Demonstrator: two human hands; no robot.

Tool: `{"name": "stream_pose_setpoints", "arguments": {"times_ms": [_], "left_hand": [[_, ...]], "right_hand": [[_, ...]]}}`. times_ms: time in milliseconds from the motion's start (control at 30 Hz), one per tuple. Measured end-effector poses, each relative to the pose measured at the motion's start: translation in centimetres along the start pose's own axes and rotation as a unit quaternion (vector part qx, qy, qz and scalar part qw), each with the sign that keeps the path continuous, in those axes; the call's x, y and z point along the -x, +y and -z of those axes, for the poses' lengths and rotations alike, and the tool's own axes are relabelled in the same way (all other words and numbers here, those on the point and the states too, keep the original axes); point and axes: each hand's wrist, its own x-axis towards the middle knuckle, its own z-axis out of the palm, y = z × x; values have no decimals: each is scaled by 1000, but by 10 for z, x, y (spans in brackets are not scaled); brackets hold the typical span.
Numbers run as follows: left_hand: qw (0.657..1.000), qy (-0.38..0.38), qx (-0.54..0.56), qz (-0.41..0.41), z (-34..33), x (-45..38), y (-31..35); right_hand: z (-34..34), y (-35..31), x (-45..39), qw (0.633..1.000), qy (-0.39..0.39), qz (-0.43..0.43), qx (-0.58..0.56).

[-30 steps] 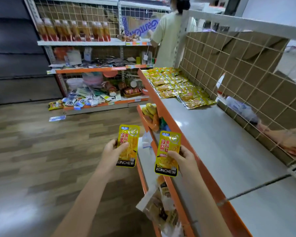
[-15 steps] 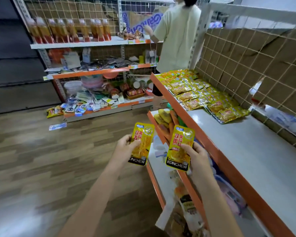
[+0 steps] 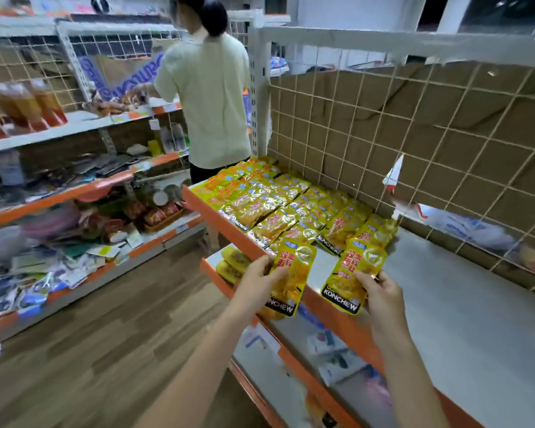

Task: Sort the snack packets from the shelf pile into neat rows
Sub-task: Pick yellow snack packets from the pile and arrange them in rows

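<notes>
My left hand (image 3: pixel 257 281) pinches a yellow KONCHEW snack packet (image 3: pixel 292 278) upright over the orange front edge of the shelf (image 3: pixel 337 316). Beside it, my right hand (image 3: pixel 380 293) grips a second yellow KONCHEW packet (image 3: pixel 354 274) above the grey shelf top (image 3: pixel 464 319). Both held packets hang just in front of the laid-out rows of yellow packets (image 3: pixel 278 208), which cover the far left end of that shelf in overlapping lines.
A person in a pale shirt (image 3: pixel 210 97) stands at the shelf's far end, facing another rack (image 3: pixel 74 186) of mixed goods. A wire grid with cardboard (image 3: pixel 414 140) backs my shelf. Lower shelves (image 3: pixel 291 359) hold more packets. Wooden floor (image 3: pixel 90 350) lies to the left.
I have come closer to the rows of packets. Both hands, each still holding its packet, have moved forward and up, from beside the shelf edge to over it.
</notes>
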Motion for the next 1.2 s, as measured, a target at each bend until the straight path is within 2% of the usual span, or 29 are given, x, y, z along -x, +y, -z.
{"name": "stream_pose_setpoints", "arguments": {"times_ms": [167, 267, 500, 567, 667, 767, 833, 867, 967, 1067, 1200], "left_hand": [[994, -77, -75, -33, -31, -72, 13], [982, -91, -153, -61, -55, -104, 19], [946, -127, -254, -159, -78, -134, 11], [932, -129, -285, -182, -81, -140, 4], [928, -98, -318, -167, -81, -146, 7], [899, -151, -349, -218, -75, -142, 6], [849, -174, -362, -344, -71, -149, -1], [826, -189, -371, -380, -74, -157, -11], [763, -249, -437, -405, -73, -170, -15], [743, -271, -443, -423, -66, -173, -18], [735, -242, -464, -430, -63, -172, -17]], "right_hand": [[1, 4, -36, 992, 94, 34, 70], [-3, 1, -51, 979, 138, 48, 142], [-34, 11, -75, 943, 209, 43, 257], [-36, 16, -75, 913, 249, 43, 321], [-44, 20, -68, 860, 301, 49, 409], [-51, 30, -67, 809, 342, 94, 469], [-55, 35, -67, 794, 331, 137, 492], [-57, 35, -66, 789, 317, 144, 506], [-56, 37, -62, 770, 308, 130, 543], [-56, 30, -57, 786, 285, 98, 540], [-55, 29, -54, 782, 262, 85, 560]]}}
